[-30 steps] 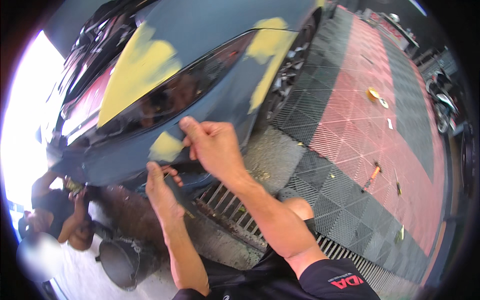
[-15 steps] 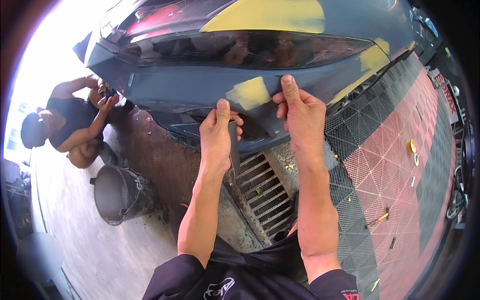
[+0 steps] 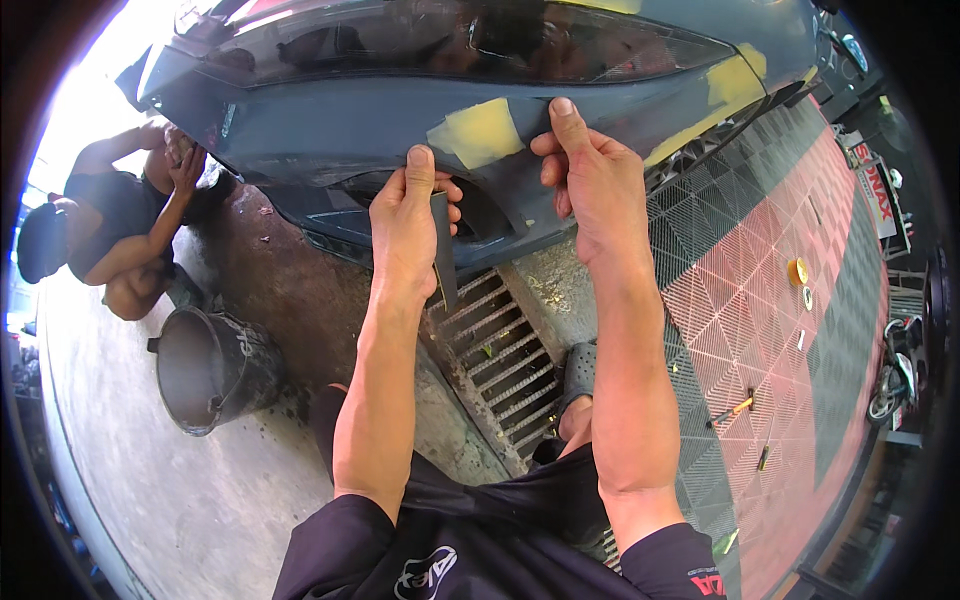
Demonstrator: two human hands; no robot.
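Observation:
My left hand is closed, its thumb pointing up, around a dark grey strip of sandpaper that hangs down past the palm. My right hand is curled with its thumb up; whether anything is pinched in its fingers is hidden. Both hands are in front of a car's grey bumper, the right one higher. Between them on the bumper is a yellow filler patch, with a darker area beside the right thumb. Whether either hand touches the bumper I cannot tell.
At the left a co-worker crouches by the bumper's end, near a black bucket. Below my hands lies a metal drain grate. A hammer and a yellow roll lie on the red-and-grey tiles.
The view has shifted, so the car sits higher and more to the left. Both hands keep much the same pose, the left still holding the strip. My shoe now shows beside the grate.

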